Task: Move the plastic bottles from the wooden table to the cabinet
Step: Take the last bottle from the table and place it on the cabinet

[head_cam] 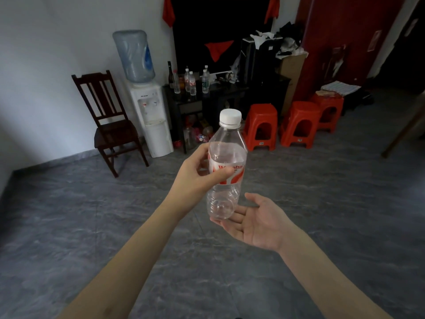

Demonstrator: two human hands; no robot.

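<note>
My left hand (pixel 195 178) grips a clear plastic bottle (pixel 226 166) round its red-and-white label, fingers curled about the body; the bottle stands upright, white cap on, and looks empty. My right hand (pixel 259 223) lies palm-up with fingers relaxed just beneath the bottle's base, holding nothing; contact cannot be told. Well beyond my grip, several capped bottles (pixel 192 82) stand on a dark cabinet (pixel 184 100), beside a water dispenser (pixel 150 116) carrying an inverted jug (pixel 134 56).

Left hand (pixel 195 178) grips upright bottle (pixel 226 166); right hand (pixel 257 223) flat beneath its base.
</note>
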